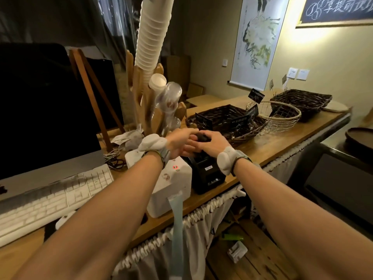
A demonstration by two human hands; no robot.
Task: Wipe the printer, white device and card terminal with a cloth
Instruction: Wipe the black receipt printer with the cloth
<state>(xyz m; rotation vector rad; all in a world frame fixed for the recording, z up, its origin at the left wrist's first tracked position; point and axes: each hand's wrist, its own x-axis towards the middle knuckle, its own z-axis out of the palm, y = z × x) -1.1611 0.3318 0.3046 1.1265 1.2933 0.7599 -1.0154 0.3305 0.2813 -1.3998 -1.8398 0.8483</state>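
Right hand (210, 143): middle of the frame, fingers curled over a small dark thing (202, 137) and holding it from the top.
Left hand (180, 143): just left of the right hand, touching it. Its thumb and fingers reach to the same dark thing, but they are blurry, so I cannot tell if they pinch it or only touch it.
Dark thing: between both hands, up above the printer. It is too hidden to tell what it is.
Wrists: each one wears a white padded band.
Printer (209, 176): black box right under the hands, a bit below the middle of the frame, near the front edge of the counter (272, 144).
White device (175, 184): white box just left of the printer, side by side with it. It has a small red light on top, and a pale blue strip (177, 219) hangs from its front.
Keyboard (50, 201): white, lower left of the frame, in front of a big dark screen (40, 110).
Baskets: a dark woven basket (222, 118) sits behind the hands. A wire basket (282, 120) is further right.
Cup stack (151, 37): tall and white, top middle.
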